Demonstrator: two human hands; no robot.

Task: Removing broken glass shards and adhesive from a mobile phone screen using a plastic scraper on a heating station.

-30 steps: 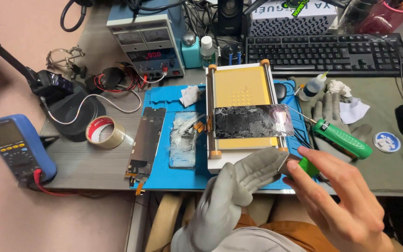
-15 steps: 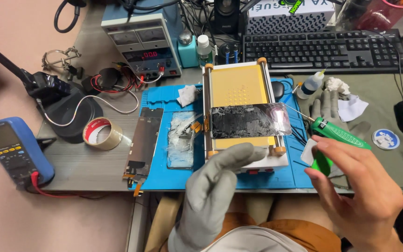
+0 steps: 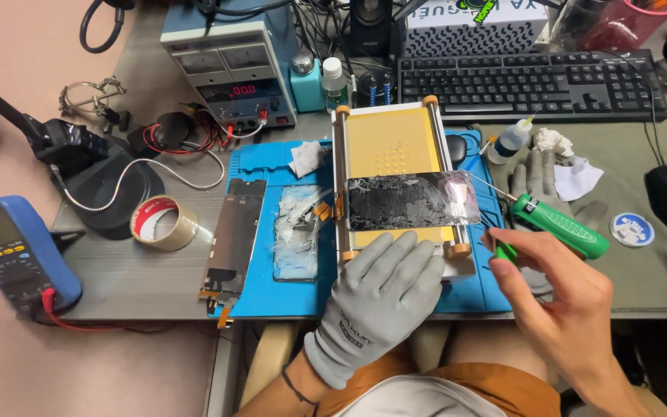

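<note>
Screen separation looks like the step going on, as far as I can judge. Gloved left hand [image 3: 384,297] lies flat with fingers spread, pressing the front edge of the yellow heating plate [image 3: 394,158] on the blue mat [image 3: 272,286]. Bare right hand [image 3: 557,297] is pinched shut on a small green tool [image 3: 503,249] just beside the plate's right side. Cracked phone screen [image 3: 412,201] lies across the plate, glass badly shattered, dark and crazed, with a shiny pale right end. Next move probably calls for a steady, shallow slide along the glass edge. A second green screwdriver [image 3: 561,224] rests on the counter [image 3: 156,270].
</note>
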